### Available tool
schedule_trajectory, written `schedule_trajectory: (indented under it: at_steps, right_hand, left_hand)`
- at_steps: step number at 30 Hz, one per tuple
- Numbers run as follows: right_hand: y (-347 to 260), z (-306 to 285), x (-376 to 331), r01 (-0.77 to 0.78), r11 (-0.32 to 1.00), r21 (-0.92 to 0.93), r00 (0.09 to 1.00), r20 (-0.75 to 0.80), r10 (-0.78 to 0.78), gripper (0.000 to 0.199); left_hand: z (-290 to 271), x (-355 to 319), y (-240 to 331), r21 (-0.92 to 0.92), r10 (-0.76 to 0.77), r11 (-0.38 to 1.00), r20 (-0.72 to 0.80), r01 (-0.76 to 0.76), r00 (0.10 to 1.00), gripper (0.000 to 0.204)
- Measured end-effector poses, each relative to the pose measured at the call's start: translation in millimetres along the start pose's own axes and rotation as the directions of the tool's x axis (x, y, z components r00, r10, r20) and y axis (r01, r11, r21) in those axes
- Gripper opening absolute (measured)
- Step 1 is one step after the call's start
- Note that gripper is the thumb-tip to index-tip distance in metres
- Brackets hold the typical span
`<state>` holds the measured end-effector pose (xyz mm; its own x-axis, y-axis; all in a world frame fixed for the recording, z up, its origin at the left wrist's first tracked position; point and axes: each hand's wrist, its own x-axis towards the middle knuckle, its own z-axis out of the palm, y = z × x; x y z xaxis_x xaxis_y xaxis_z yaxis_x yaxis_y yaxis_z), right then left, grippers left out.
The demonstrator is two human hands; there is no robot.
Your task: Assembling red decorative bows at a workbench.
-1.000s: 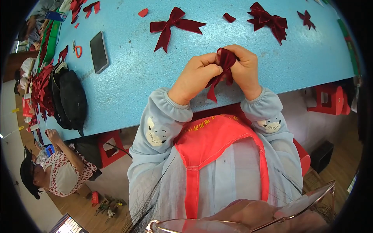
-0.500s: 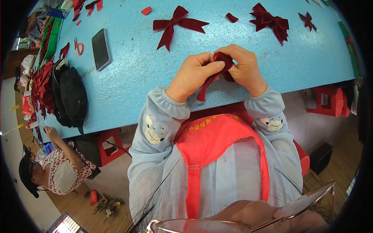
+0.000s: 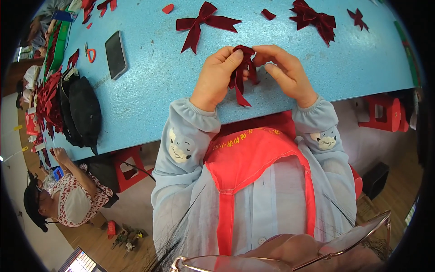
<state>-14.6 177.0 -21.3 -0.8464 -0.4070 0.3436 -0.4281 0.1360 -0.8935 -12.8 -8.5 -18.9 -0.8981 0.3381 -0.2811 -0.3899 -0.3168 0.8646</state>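
Note:
Between my hands is a dark red velvet ribbon (image 3: pixel 241 86), looped at the top, with its tails hanging toward the table's near edge. My left hand (image 3: pixel 215 75) pinches the loop between thumb and fingers. At the ribbon's right side, my right hand (image 3: pixel 286 72) has its thumb and fingers apart, the fingertips close to the loop; whether they touch it is hard to tell. Beyond my hands lie a finished-looking velvet bow (image 3: pixel 205 25), a layered bow (image 3: pixel 313 21), a small ribbon scrap (image 3: pixel 268 14) and a small star-shaped bow (image 3: pixel 358 19).
On the blue table (image 3: pixel 149 99) lie a phone (image 3: pixel 116 55), orange-handled scissors (image 3: pixel 91 55) and a black bag (image 3: pixel 81 109) beside a heap of red ribbons (image 3: pixel 50 99). A person (image 3: pixel 68 195) sits at the left. Red stools (image 3: pixel 383 113) stand below the table edge.
My right hand has opened and drawn off to the right. My left hand has turned the ribbon upright, and its tails now hang more freely.

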Motion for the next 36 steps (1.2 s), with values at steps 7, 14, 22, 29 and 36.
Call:
schedule_trajectory:
  at_steps: [7, 14, 22, 29, 36]
  right_hand:
    - [5.4, -0.9, 4.1, -0.113, 0.993, -0.029, 0.990, 0.085, 0.115, 0.026]
    - [-8.5, -7.2, -4.1, -0.400, 0.910, -0.107, 0.898, 0.149, 0.413, 0.022]
    - [-6.5, -4.9, -8.9, -0.268, 0.949, 0.164, 0.942, -0.162, 0.294, 0.012]
    - [6.7, 4.2, -13.8, -0.120, 0.717, 0.687, 0.838, -0.317, 0.445, 0.010]
    - [1.4, 14.6, -13.8, -0.048, 0.695, 0.717, 0.830, -0.358, 0.427, 0.011]
  left_hand:
    - [4.8, 1.1, 0.2, -0.034, 0.128, 0.991, -0.062, -0.130, 0.990, 0.018]
    - [7.2, 4.4, -0.7, 0.444, 0.367, 0.848, -0.099, -0.289, 0.925, 0.019]
    - [16.0, 7.4, 2.8, 0.680, 0.415, 0.610, 0.164, -0.407, 0.895, 0.026]
    - [12.4, -9.7, -8.0, 0.422, 0.277, 0.887, -0.164, -0.186, 0.947, 0.039]
    - [9.0, -14.0, -15.5, -0.127, -0.032, 0.992, -0.086, 0.021, 0.996, 0.029]
